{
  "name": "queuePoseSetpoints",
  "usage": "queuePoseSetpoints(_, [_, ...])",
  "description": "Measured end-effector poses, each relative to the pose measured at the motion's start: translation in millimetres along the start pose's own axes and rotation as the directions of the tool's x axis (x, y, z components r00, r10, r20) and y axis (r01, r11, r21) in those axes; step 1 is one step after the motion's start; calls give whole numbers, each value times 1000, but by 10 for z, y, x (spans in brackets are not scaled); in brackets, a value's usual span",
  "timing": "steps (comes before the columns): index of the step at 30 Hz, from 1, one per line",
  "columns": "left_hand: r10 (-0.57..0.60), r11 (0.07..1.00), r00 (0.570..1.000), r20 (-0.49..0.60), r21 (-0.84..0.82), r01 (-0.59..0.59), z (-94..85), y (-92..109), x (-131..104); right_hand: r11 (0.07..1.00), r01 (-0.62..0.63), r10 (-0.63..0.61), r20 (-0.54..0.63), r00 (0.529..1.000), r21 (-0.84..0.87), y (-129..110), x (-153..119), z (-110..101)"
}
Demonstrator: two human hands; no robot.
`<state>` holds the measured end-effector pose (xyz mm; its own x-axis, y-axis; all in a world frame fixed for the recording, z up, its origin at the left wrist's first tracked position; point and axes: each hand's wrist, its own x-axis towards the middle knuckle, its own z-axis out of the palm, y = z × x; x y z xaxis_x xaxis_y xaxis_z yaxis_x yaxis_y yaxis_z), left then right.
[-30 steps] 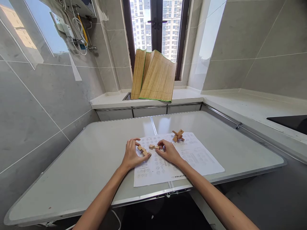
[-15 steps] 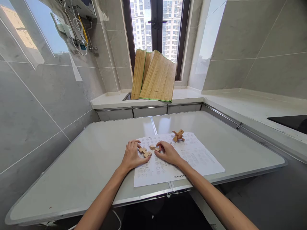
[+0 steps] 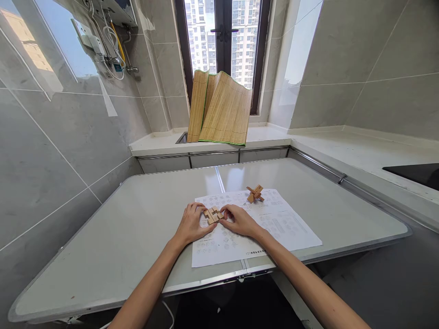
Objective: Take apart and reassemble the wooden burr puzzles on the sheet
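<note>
Light wooden puzzle pieces (image 3: 213, 215) with notched, blocky shapes lie together over the printed sheet (image 3: 240, 246). My left hand (image 3: 192, 221) curves around their left side, thumb at the near edge and fingers at the far edge, gripping the left piece. From the right, my right hand (image 3: 237, 219) pinches the right piece between thumb and fingers. The two groups of wood touch or nearly touch; the exact joint is too small to make out. Beyond my right hand, a darker assembled wooden burr puzzle (image 3: 255, 193) with crossing bars sits on the paper's far part.
The white folding table (image 3: 113, 242) has a metal seam down its middle. Behind it, a bamboo mat (image 3: 226, 109) leans by the window on a white ledge (image 3: 157, 145). A black panel (image 3: 418, 174) lies on the right counter. Pipes and cables hang at upper left.
My right hand has moved slightly left, bringing its wooden piece against or close beside the one at my left hand. The gap between the pieces has closed. The burr puzzle stays put.
</note>
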<state>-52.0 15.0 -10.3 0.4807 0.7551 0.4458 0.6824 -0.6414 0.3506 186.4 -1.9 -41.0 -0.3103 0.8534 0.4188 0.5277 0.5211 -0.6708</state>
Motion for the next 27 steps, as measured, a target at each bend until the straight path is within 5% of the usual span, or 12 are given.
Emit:
queuePoseSetpoints(13, [6,995,997,82,-102,2,83,68,46,999,41,-42,18,999,35,-43,-3,-39])
queuePoseSetpoints(27, [-159,985,984,-79,-74,153,128,-115,127,996,-37,41,-41,998,78,-12,23,-18])
